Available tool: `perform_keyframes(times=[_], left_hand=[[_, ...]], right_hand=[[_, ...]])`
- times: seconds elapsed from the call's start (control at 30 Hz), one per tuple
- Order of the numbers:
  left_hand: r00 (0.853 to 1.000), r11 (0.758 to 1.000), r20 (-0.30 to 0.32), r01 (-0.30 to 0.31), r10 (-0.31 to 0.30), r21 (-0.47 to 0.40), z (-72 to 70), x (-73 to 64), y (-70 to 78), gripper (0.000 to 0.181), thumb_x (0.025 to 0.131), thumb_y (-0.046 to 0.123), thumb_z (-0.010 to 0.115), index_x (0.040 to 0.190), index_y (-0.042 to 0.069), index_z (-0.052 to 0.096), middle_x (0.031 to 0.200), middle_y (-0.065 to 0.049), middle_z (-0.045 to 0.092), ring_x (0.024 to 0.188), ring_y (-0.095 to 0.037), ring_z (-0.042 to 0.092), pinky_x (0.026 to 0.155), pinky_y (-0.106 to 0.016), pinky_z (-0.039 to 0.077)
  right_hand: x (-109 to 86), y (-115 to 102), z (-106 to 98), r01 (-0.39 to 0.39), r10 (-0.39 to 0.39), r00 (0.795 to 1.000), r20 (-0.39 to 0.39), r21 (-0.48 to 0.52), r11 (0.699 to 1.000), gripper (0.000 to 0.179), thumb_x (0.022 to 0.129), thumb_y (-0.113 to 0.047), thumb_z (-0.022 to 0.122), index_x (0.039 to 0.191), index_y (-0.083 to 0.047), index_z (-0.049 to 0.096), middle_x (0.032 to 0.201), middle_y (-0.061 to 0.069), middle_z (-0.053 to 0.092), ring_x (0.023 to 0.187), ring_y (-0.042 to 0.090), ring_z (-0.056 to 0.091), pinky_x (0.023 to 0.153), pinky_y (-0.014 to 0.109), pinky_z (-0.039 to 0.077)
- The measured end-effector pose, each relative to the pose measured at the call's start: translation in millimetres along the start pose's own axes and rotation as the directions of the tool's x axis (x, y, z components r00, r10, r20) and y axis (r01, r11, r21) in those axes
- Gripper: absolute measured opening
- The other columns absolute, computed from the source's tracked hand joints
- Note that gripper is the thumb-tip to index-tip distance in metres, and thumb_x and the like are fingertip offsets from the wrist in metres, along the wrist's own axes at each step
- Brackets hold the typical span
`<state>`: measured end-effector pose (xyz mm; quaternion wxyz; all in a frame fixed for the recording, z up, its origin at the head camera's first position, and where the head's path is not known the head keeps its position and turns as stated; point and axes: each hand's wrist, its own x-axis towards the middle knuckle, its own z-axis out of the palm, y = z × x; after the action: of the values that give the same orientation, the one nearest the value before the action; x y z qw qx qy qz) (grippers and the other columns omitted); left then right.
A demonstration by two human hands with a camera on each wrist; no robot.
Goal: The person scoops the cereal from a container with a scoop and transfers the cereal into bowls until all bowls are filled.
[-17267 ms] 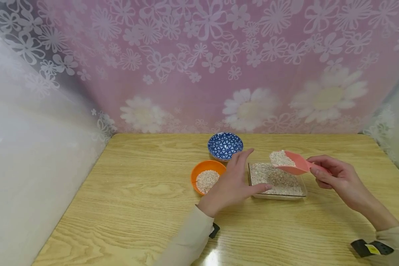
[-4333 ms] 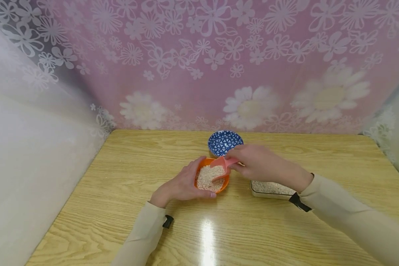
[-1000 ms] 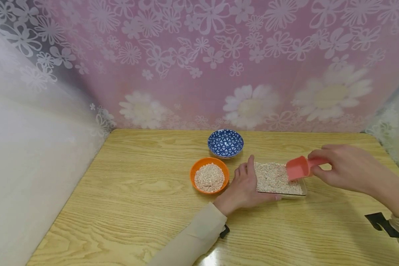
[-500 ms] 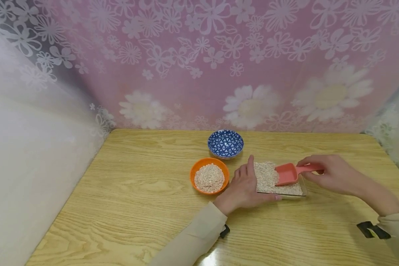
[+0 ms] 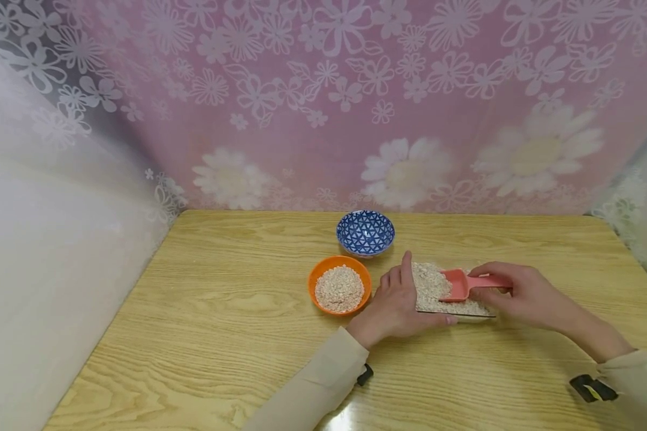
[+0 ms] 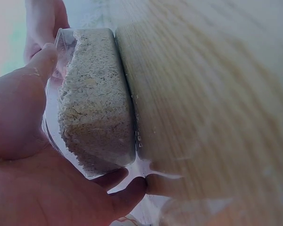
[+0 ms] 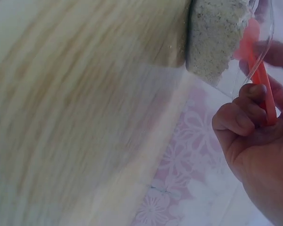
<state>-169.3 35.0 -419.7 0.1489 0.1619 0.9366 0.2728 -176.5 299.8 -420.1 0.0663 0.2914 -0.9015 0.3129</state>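
Observation:
My left hand (image 5: 390,305) holds the left end of a clear rectangular container (image 5: 466,318), thumb along its near side and fingers at the end and far side. Pale flakes like rolled oats (image 5: 429,281) fill much of it, heaped toward the left. Pinched by its handle in my right hand (image 5: 531,293), a coral-pink scoop (image 5: 455,286) has its front edge pushed into the flakes. The right wrist view shows the scoop handle (image 7: 269,96) under curled fingers. Left of the container, an orange bowl (image 5: 312,281) contains a mound of similar flakes (image 5: 339,288).
A blue-and-white patterned bowl (image 5: 365,232) stands behind the orange one. The wooden table (image 5: 205,335) ends at a pink floral curtain (image 5: 302,149) at the back, with pale sheeting (image 5: 48,239) on the left.
Since the early frames, the orange bowl's mound has grown. Over the last second, the scoop has moved down and left into the container's flakes. My left hand stays on the container.

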Motion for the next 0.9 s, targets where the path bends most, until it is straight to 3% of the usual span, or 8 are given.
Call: perform_keyframes(times=[0.17, 0.3, 0.4, 0.5, 0.6, 0.7, 0.77, 0.9], left_hand=[[1.0, 1.0, 0.001, -0.01, 0.01, -0.003, 0.5, 0.4, 0.6, 0.13, 0.079, 0.077, 0.069, 0.165, 0.021, -0.011, 0.167, -0.011, 0.024, 0.152, -0.029, 0.031, 0.124, -0.04, 0.034], [1.0, 1.0, -0.006, -0.019, 0.019, -0.003, 0.6, -0.3, 1.5, 0.131, 0.079, 0.076, 0.069, 0.165, 0.02, -0.012, 0.168, -0.012, 0.021, 0.153, -0.029, 0.028, 0.124, -0.04, 0.034], [0.999, 0.998, -0.029, -0.042, 0.044, 0.047, -1.9, -2.3, 3.2, 0.131, 0.08, 0.077, 0.068, 0.165, 0.017, -0.01, 0.168, -0.013, 0.018, 0.154, -0.029, 0.026, 0.125, -0.039, 0.033], [0.995, 0.99, -0.061, -0.074, 0.082, 0.117, -9.4, -8.1, 5.7, 0.128, 0.081, 0.078, 0.066, 0.165, 0.015, -0.007, 0.168, -0.013, 0.018, 0.154, -0.029, 0.025, 0.123, -0.037, 0.035], [0.987, 0.985, -0.098, -0.115, 0.127, 0.126, -23.0, -17.4, 4.8, 0.121, 0.084, 0.075, 0.066, 0.166, 0.017, -0.001, 0.169, -0.012, 0.019, 0.155, -0.029, 0.026, 0.12, -0.039, 0.04], [0.971, 0.981, -0.15, -0.177, 0.187, 0.08, -40.0, -27.5, -6.0, 0.113, 0.088, 0.067, 0.068, 0.166, 0.018, 0.003, 0.168, -0.011, 0.024, 0.154, -0.028, 0.03, 0.118, -0.043, 0.043], [0.955, 0.975, -0.196, -0.212, 0.221, 0.064, -51.2, -33.5, -19.5, 0.108, 0.089, 0.063, 0.069, 0.166, 0.019, 0.007, 0.166, -0.011, 0.027, 0.152, -0.028, 0.033, 0.117, -0.045, 0.043], [0.943, 0.977, -0.254, -0.214, 0.213, 0.023, -70.3, -44.8, -54.2, 0.106, 0.087, 0.062, 0.073, 0.165, 0.025, 0.011, 0.165, -0.009, 0.029, 0.151, -0.028, 0.033, 0.116, -0.05, 0.044]], right_hand=[[-3.3, 2.4, -0.7, 0.017, -0.017, 1.0, -0.025, 0.004, 1.0, 0.034, 0.085, -0.003, 0.08, 0.115, -0.017, 0.072, 0.093, -0.002, 0.073, 0.068, -0.004, 0.055, 0.059, 0.017, 0.042], [-7.3, 2.6, -5.5, -0.082, 0.083, 0.996, -0.017, 0.047, 0.996, 0.029, 0.089, -0.007, 0.078, 0.116, -0.017, 0.073, 0.096, -0.011, 0.074, 0.072, -0.004, 0.063, 0.061, 0.017, 0.046], [-10.2, 4.4, -9.4, -0.129, 0.131, 0.991, -0.007, 0.121, 0.984, 0.027, 0.092, -0.003, 0.074, 0.118, -0.014, 0.072, 0.097, -0.019, 0.073, 0.072, 0.001, 0.066, 0.058, 0.019, 0.046], [-13.0, 6.8, -11.7, -0.138, 0.14, 0.99, 0.005, 0.201, 0.97, 0.027, 0.095, 0.001, 0.068, 0.121, -0.008, 0.069, 0.097, -0.022, 0.073, 0.069, 0.004, 0.065, 0.052, 0.024, 0.043], [-14.8, 7.5, -11.9, -0.158, 0.159, 0.987, 0.017, 0.254, 0.954, 0.026, 0.098, 0.0, 0.065, 0.123, -0.005, 0.067, 0.099, -0.022, 0.073, 0.072, 0.004, 0.067, 0.051, 0.028, 0.043], [-16.2, 7.6, -10.8, -0.187, 0.191, 0.981, 0.016, 0.292, 0.938, 0.026, 0.099, -0.002, 0.063, 0.125, -0.005, 0.066, 0.098, -0.018, 0.073, 0.066, 0.004, 0.063, 0.049, 0.03, 0.042], [-17.2, 7.7, -10.3, -0.215, 0.222, 0.975, 0.016, 0.326, 0.921, 0.026, 0.101, -0.003, 0.062, 0.127, -0.006, 0.065, 0.087, -0.013, 0.07, 0.057, 0.01, 0.054, 0.047, 0.032, 0.039], [-19.7, 8.5, -9.9, -0.233, 0.258, 0.966, 0.004, 0.436, 0.869, 0.026, 0.104, -0.003, 0.056, 0.129, -0.006, 0.062, 0.067, -0.003, 0.048, 0.052, 0.023, 0.033, 0.043, 0.036, 0.031]])
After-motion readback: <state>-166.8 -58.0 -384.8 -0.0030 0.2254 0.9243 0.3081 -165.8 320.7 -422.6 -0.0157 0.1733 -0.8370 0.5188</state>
